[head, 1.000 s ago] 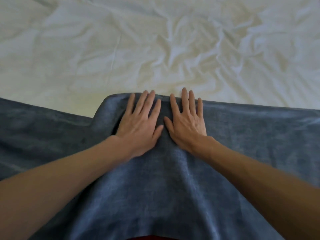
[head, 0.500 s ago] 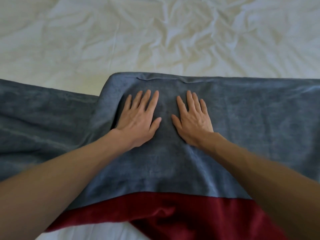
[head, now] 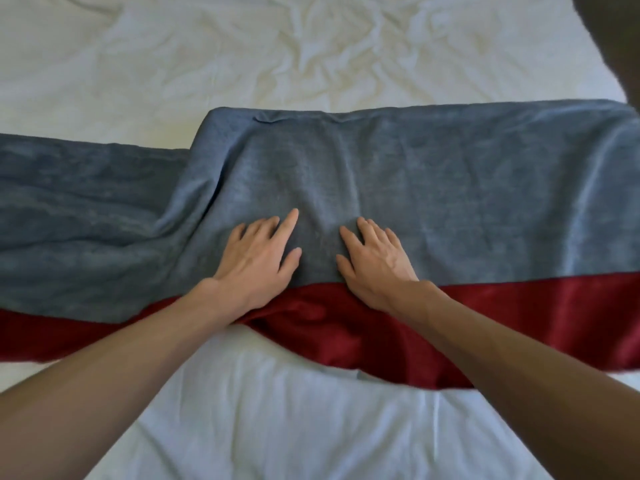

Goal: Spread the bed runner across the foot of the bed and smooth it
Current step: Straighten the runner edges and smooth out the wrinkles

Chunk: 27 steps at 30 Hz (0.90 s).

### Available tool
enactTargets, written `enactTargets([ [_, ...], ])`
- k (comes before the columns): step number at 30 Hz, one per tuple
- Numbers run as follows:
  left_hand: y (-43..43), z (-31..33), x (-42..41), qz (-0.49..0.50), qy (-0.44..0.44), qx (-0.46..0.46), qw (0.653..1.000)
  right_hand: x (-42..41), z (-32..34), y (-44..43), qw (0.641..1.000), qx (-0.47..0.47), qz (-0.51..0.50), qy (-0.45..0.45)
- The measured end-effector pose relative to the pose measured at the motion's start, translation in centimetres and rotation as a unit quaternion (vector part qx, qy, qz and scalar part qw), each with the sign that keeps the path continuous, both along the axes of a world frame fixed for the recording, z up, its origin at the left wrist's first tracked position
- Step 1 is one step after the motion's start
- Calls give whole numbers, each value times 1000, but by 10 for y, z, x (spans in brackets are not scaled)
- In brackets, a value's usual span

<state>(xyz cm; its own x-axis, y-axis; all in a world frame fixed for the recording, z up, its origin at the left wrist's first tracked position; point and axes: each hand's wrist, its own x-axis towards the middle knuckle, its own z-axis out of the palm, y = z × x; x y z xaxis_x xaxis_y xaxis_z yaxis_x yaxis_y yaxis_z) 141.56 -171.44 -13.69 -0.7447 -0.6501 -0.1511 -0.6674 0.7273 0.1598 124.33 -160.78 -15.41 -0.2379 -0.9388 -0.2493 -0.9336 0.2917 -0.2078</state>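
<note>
Fingers (head: 290, 216) of both hands are lying flat, gripping nothing; bed runner (head: 450, 202) is lying spread; left folds (head: 180, 220) are awaiting smoothing.

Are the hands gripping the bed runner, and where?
Nothing is gripped. The left hand and right hand lie flat, palms down, on the bed runner at its blue-red seam.

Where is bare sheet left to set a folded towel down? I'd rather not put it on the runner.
Two bare patches of white sheet: a broad, wrinkled one beyond the bed runner, and a smoother one between its red band and you, crossed by both forearms. The middle is taken: left hand and right hand press the runner.
</note>
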Motion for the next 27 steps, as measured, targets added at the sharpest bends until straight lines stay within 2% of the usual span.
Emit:
enactTargets([
  [3,31,11,19,-15,41,-9,999,22,6,36,1000,6,-3,-3],
  [8,69,18,71,-123,127,-76,981,55,19,62,999,28,-23,7],
  [11,71,11,108,-112,106,-90,984,75,27,66,999,-2,-43,1],
  [15,66,5,131,-91,56,-113,988,111,28,69,994,-103,46,8],
  [18,64,6,132,-97,20,-119,988,140,26,66,989,-127,76,9],
  [22,54,13,124,-59,-3,-109,992,159,22,54,995,-95,19,26],
  [27,42,15,119,-54,-22,-95,994,159,16,46,993,-103,-32,53],
])
